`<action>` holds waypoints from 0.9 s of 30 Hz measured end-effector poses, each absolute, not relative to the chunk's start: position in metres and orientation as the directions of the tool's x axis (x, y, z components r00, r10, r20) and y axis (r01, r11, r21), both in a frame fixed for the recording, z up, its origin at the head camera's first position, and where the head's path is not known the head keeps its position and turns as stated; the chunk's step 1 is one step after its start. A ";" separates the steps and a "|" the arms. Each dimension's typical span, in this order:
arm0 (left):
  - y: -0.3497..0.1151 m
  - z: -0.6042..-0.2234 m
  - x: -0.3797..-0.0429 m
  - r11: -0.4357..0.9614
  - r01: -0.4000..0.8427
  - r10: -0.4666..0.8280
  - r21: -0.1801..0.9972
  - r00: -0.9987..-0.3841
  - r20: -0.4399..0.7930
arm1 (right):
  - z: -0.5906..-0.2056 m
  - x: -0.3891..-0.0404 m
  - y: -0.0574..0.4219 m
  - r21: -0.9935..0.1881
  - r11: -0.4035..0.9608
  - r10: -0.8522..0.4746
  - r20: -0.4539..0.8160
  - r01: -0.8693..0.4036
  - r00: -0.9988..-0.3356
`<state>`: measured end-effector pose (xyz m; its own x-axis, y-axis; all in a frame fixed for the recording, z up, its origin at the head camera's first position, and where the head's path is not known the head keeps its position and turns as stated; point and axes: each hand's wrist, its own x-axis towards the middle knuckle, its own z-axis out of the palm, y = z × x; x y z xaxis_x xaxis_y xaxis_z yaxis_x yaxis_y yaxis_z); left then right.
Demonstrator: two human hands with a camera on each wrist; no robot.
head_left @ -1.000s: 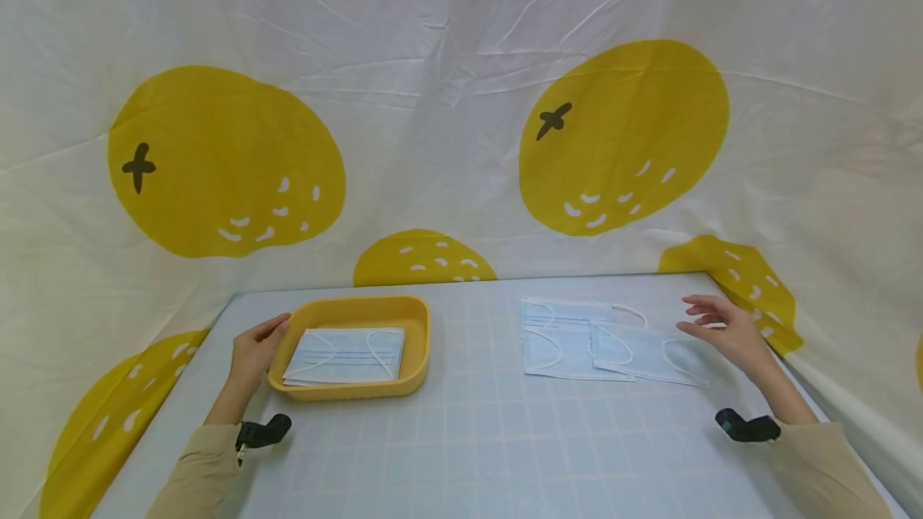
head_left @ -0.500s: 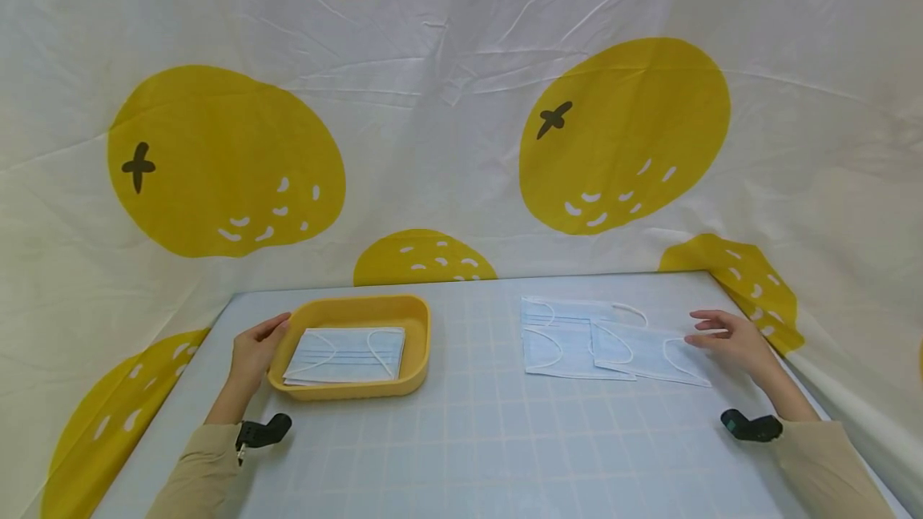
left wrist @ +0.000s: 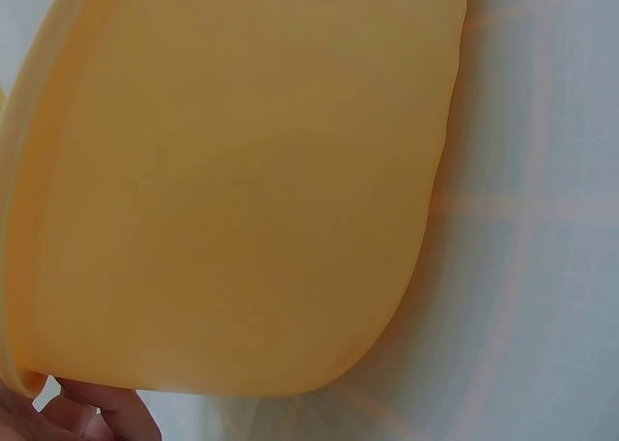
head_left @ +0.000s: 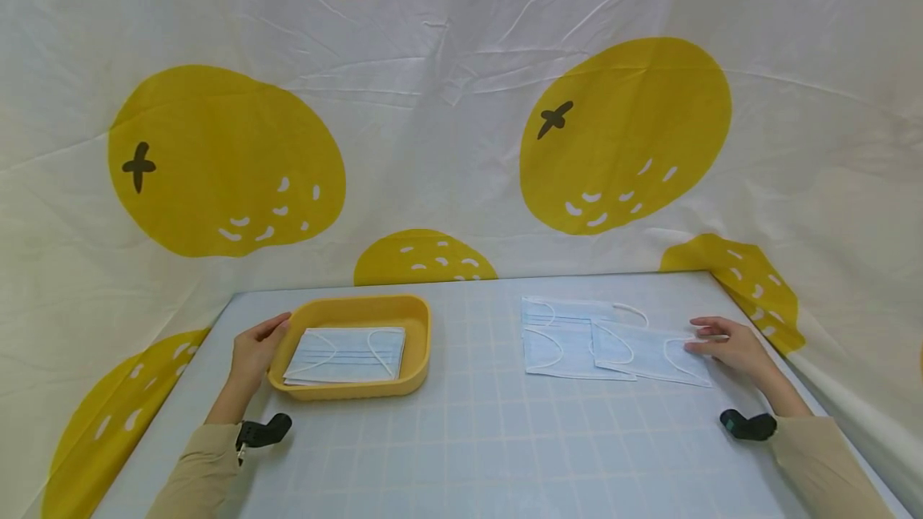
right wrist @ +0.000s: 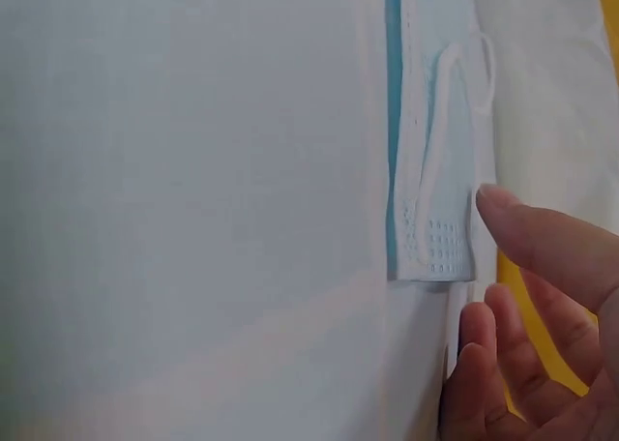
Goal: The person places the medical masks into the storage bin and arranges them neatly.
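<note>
At the left of the head view, my left hand (head_left: 251, 349) holds the left rim of a shallow yellow plastic tray (head_left: 417, 371). In the left wrist view its curled fingers (left wrist: 121, 410) show under the rim. Inside the tray lies a small stack of pale blue face masks (head_left: 349, 367) with white ear loops. My right hand (head_left: 737, 349) is at the right end of a loose face mask (head_left: 649, 347), thumb and fingers spread apart. In the right wrist view the thumb (right wrist: 551, 243) overlaps the mask's edge near its corner, and the other fingers are beside it.
Other face masks (head_left: 551, 352) lie flat and overlapping to the left of that one, toward the back of the table. A pale checked cloth covers the table (head_left: 461, 439). Behind it hangs a white curtain (head_left: 433, 126) with yellow fruit prints.
My right hand has lowered toward the right end of the loose mask and turned slightly. The left hand, tray and masks stay where they were.
</note>
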<state>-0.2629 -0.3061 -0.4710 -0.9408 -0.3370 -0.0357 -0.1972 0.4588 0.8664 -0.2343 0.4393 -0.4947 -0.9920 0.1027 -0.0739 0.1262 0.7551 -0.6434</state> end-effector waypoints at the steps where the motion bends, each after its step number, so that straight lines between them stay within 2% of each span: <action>1: -0.306 -0.471 -0.263 0.457 -0.196 -0.336 0.867 -0.941 -0.036 | -0.495 -0.235 0.439 -0.641 0.757 0.103 -0.075 0.127 -0.992; 12: -0.305 -0.469 -0.262 0.449 -0.203 -0.330 0.870 -0.943 -0.049 | -0.496 -0.239 0.440 -0.620 0.769 0.091 -0.137 0.157 -0.986; 27: -0.305 -0.470 -0.262 0.453 -0.195 -0.333 0.870 -0.942 -0.038 | -0.493 -0.236 0.443 -0.575 0.807 0.062 -0.150 0.138 -0.987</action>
